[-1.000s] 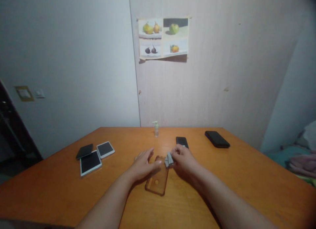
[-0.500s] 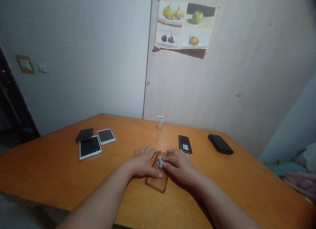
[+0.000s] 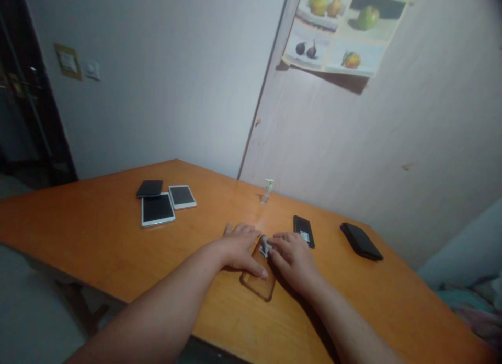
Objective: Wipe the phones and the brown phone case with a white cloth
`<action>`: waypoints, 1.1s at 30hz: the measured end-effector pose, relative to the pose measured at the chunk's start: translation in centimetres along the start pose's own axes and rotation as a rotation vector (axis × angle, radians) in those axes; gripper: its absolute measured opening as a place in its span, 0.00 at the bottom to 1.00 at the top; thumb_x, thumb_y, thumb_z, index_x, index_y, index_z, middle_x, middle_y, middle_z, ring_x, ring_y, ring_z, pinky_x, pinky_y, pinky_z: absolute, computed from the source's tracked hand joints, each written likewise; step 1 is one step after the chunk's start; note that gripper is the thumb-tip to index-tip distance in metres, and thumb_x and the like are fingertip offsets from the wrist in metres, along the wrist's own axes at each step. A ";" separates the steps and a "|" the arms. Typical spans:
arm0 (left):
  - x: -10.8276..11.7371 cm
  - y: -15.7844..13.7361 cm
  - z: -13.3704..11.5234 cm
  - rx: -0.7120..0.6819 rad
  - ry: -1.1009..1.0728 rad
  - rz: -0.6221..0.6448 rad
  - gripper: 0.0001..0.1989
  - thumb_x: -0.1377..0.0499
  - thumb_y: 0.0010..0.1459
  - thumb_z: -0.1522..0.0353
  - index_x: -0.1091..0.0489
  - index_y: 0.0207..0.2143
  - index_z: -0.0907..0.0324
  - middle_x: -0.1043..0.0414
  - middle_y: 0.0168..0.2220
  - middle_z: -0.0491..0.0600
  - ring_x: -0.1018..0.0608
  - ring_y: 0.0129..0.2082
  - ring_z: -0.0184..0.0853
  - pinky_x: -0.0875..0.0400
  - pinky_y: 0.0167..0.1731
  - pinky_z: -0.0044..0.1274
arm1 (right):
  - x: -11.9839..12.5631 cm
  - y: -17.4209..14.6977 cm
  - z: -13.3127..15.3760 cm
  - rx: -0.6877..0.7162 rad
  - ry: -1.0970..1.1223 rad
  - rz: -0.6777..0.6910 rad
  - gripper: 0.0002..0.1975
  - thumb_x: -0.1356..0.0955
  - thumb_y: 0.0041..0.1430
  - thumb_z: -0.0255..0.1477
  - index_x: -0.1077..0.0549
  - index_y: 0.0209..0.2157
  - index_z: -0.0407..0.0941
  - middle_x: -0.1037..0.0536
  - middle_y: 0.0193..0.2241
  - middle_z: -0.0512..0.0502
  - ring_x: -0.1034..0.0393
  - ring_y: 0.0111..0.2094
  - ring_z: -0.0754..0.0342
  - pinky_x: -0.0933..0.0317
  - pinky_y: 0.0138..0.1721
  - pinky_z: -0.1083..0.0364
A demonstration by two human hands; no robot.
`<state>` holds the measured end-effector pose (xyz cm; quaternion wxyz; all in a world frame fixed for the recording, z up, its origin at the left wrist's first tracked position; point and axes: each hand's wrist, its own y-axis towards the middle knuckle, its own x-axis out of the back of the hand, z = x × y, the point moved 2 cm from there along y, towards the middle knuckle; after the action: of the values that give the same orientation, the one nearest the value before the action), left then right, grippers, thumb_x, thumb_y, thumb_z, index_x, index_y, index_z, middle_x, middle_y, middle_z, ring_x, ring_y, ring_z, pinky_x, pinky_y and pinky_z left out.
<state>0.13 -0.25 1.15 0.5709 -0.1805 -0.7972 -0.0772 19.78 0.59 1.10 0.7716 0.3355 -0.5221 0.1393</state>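
A translucent brown phone case [image 3: 257, 286] lies flat on the wooden table, partly covered by both hands. My left hand [image 3: 241, 251] grips it from the left side, the thumb lying across its lower part and the fingertips near its top edge. Against the upper part of the case, my right hand [image 3: 292, 257] pinches a small crumpled grey cloth [image 3: 264, 246]. The fingers of that hand are bent over the cloth and hide some of it. Just beyond the right hand rests a black phone [image 3: 303, 225] with a pale label.
Two white tablets [image 3: 157, 209] and a black flat case [image 3: 149, 188] lie at the left. A small pump bottle [image 3: 267, 192] stands near the back edge of the table [image 3: 212, 191]. At the right is a black wallet-like case [image 3: 361, 241].
The camera view has tilted and shifted, so the table things appear moved. My right hand has slid the grey cloth slightly toward the top of the case; my left hand keeps its place.
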 end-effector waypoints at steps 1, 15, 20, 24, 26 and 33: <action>0.0 0.0 0.0 -0.006 -0.007 -0.004 0.52 0.39 0.40 0.38 0.46 0.65 0.48 0.49 0.69 0.56 0.51 0.69 0.54 0.63 0.63 0.55 | 0.0 -0.1 0.2 0.022 0.005 0.029 0.13 0.34 0.64 0.31 0.22 0.47 0.52 0.23 0.46 0.45 0.34 0.48 0.48 0.43 0.50 0.47; -0.1 0.1 0.1 -0.029 -0.038 -0.031 0.51 0.38 0.39 0.39 0.46 0.64 0.43 0.48 0.68 0.56 0.50 0.68 0.56 0.62 0.61 0.57 | -0.1 1.0 1.0 -0.063 -0.226 0.140 0.16 0.37 0.68 0.40 0.24 0.51 0.56 0.27 0.38 0.43 0.36 0.41 0.46 0.46 0.41 0.48; -0.1 0.1 -0.1 -0.017 -0.050 -0.043 0.50 0.36 0.38 0.40 0.43 0.63 0.43 0.46 0.68 0.53 0.48 0.67 0.56 0.63 0.62 0.56 | -0.2 0.0 1.1 0.051 0.071 0.207 0.14 0.38 0.68 0.37 0.19 0.42 0.53 0.27 0.35 0.46 0.34 0.41 0.50 0.42 0.42 0.51; -0.2 0.2 -0.2 -0.024 -0.052 -0.051 0.50 0.36 0.37 0.40 0.43 0.63 0.42 0.44 0.67 0.52 0.48 0.67 0.57 0.64 0.62 0.57 | -0.5 0.2 0.4 0.023 0.106 0.199 0.14 0.37 0.68 0.37 0.20 0.45 0.54 0.26 0.36 0.46 0.33 0.41 0.50 0.41 0.43 0.51; -0.3 0.3 -0.1 -0.027 -0.048 -0.055 0.49 0.36 0.38 0.39 0.42 0.62 0.43 0.45 0.67 0.53 0.47 0.67 0.57 0.63 0.62 0.56 | -0.4 0.7 0.2 -0.038 0.002 0.165 0.14 0.36 0.67 0.37 0.21 0.49 0.54 0.26 0.35 0.45 0.34 0.40 0.49 0.42 0.43 0.50; -0.3 0.3 0.1 -0.028 -0.046 -0.046 0.51 0.37 0.38 0.39 0.44 0.64 0.43 0.47 0.68 0.54 0.48 0.67 0.57 0.66 0.61 0.58 | -0.1 0.0 0.6 0.055 0.141 0.204 0.15 0.35 0.66 0.36 0.20 0.31 0.48 0.27 0.31 0.47 0.33 0.37 0.52 0.42 0.38 0.54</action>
<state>0.27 0.02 0.77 0.5479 -0.1718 -0.8129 -0.0976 19.33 0.19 1.19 0.7788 0.2908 -0.4941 0.2546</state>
